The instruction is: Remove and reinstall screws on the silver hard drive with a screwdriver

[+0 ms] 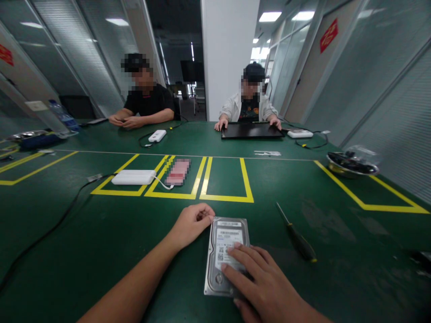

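Note:
A silver hard drive (215, 264) with a white printed label lies face up on the green table, its long side pointing away from me. My left hand (193, 224) is at its far left corner, fingers curled and closed, with thumb and forefinger pinched against that corner. Across the lower right part of the drive rests my right hand (262, 278), its fingers stretched out and slightly apart over the label. The thumb of that hand is partly hidden beside the near edge. To the right lies a screwdriver (298, 237) with a dark handle, its tip pointing away from me.
Yellow tape (225, 198) marks boxes on the table. A white power bank (134, 177) is cabled to a phone (178, 172). A metal bowl (352, 170) of dark parts stands right. Two people sit opposite; one holds a dark flat panel (252, 130).

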Available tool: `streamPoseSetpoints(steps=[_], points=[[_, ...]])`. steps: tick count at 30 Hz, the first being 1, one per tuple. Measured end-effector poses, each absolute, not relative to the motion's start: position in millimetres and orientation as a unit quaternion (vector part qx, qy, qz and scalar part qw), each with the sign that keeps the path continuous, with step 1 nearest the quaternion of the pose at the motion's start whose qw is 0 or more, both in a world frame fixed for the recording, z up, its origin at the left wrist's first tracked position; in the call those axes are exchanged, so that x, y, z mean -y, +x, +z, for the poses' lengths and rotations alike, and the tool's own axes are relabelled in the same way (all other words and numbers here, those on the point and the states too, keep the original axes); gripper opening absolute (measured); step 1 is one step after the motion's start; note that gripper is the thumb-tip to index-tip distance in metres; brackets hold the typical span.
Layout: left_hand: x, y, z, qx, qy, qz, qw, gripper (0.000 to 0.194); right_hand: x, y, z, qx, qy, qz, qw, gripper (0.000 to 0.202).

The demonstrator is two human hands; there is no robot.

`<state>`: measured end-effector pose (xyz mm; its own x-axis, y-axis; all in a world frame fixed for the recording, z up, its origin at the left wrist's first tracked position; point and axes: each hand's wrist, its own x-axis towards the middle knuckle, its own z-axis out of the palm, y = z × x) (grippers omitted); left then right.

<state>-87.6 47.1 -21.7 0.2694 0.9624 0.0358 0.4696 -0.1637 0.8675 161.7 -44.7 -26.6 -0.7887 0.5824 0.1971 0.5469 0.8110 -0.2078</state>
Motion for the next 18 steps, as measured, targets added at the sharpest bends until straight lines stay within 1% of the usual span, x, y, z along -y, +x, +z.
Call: streamPoseSetpoints(steps=[5, 9, 14, 18], points=[[-47.1, -88.0, -24.1, -0.514, 0.69, 0.324, 0.393, 0.017, 45.6, 162.1, -24.7, 0.942, -0.297, 0.064, 0.14, 0.053], [-45.0, -88.4, -23.3, -0.517, 0.683, 0.333, 0.394, 0.019, 45.3, 161.4, -25.0, 0.945, -0.293, 0.058, 0.131, 0.053], [-40.1, -88.4, -22.0, -0.519, 0.676, 0.341, 0.396, 0.021, 46.7, 161.0, -22.1, 0.946, -0.295, 0.056, 0.122, 0.056], [-38.3, -86.3, -24.1, -0.527, 0.666, 0.351, 0.393, 0.021, 50.0, 158.7, -16.2, 0.948, -0.296, 0.061, 0.102, 0.063]])
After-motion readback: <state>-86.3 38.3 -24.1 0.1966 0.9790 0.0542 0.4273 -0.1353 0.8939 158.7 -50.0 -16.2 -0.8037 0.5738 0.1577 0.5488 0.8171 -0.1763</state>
